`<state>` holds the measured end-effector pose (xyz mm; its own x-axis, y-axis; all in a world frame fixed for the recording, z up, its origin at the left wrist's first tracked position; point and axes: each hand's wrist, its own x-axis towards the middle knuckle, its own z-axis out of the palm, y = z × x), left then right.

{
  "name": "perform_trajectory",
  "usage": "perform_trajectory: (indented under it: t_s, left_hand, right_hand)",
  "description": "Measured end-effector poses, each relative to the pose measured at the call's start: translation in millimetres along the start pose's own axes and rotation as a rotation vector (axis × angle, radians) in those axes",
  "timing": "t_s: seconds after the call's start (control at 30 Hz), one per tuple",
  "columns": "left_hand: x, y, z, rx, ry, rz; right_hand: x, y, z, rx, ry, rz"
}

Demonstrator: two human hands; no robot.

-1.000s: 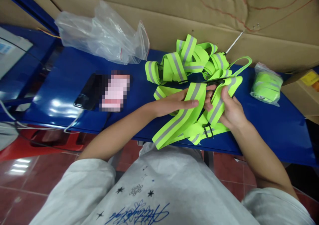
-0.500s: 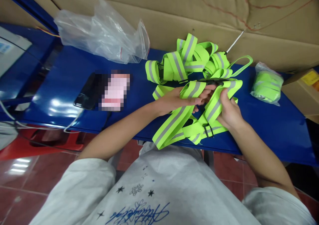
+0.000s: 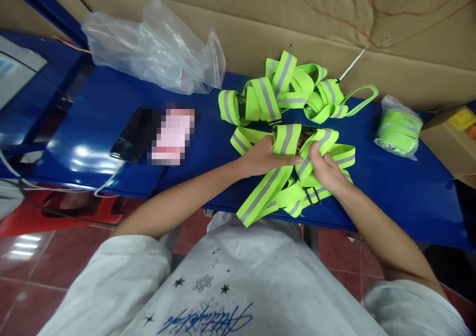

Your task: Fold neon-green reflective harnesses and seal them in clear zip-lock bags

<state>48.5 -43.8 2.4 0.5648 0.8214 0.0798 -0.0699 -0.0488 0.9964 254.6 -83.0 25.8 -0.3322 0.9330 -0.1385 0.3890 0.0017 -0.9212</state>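
Observation:
Between my hands is a neon-yellow reflective strap with a grey stripe and a black buckle. My left hand is closed on it, the strap looped over the fingers and the thumb stretched along it. My right hand pinches another fold of the same strap, thumb on top; its other fingers are hidden behind the webbing. The loose loops hang down to the front edge of the blue table. Just behind lies a heap of similar reflective straps.
A clear plastic bag lies at the back left, a black phone and a blurred-out item in front of it. On the right are a bagged folded strap and a cardboard box. A cardboard wall stands behind.
My right hand has moved left and slightly down, bringing its fold of strap close to my left hand. The lower loop has shifted a little to the right.

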Motion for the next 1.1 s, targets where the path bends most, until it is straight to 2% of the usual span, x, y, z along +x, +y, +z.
perform_trajectory:
  t_s: [0.1, 0.23, 0.3, 0.4, 0.43, 0.5, 0.6, 0.7, 0.77, 0.9, 1.0, 1.1]
  left_hand:
    - [-0.3, 0.5, 4.1, -0.062, 0.036, 0.023]
    - [1.2, 5.5, 1.7, -0.086, 0.008, -0.003]
    - [1.9, 9.6, -2.0, -0.032, -0.032, -0.002]
    - [1.9, 17.2, -3.8, 0.054, -0.118, 0.056]
    - [1.7, 20.2, -2.7, 0.046, -0.123, 0.059]
    - [1.4, 27.6, 2.1, -0.050, -0.095, 0.010]
    - [2.4, 41.0, 11.3, -0.274, -0.025, -0.122]
    - [5.0, 53.0, 16.6, -0.402, -0.057, -0.153]
    - [6.0, 58.8, 16.8, -0.412, -0.134, -0.145]
    - [4.0, 65.1, 12.1, -0.300, -0.234, -0.129]
    - [2.2, 63.2, 8.6, -0.197, -0.257, -0.087]
    - [1.8, 53.9, 9.0, -0.139, -0.296, -0.115]
  right_hand:
    - [5.1, 3.4, -3.1, -0.022, 0.072, -0.047]
    - [11.6, -2.1, -23.7, -0.128, 0.258, -0.380]
    - [9.5, -16.4, -35.1, -0.194, 0.255, -0.460]
    - [2.7, -45.9, -43.4, -0.396, 0.157, -0.437]
    - [1.6, -54.6, -43.6, -0.436, 0.168, -0.430]
    - [3.2, -67.4, -42.1, -0.436, 0.250, -0.424]
    - [13.0, -76.8, -40.8, -0.315, 0.417, -0.423]
    - [20.9, -85.7, -44.7, -0.187, 0.559, -0.443]
    - [21.0, -94.9, -49.5, -0.103, 0.576, -0.414]
    - [15.4, -110.1, -58.4, 0.053, 0.436, -0.185]
    - [14.4, -106.8, -59.9, 0.185, 0.347, -0.002]
    - [15.2, -93.8, -58.4, 0.329, 0.252, 0.073]
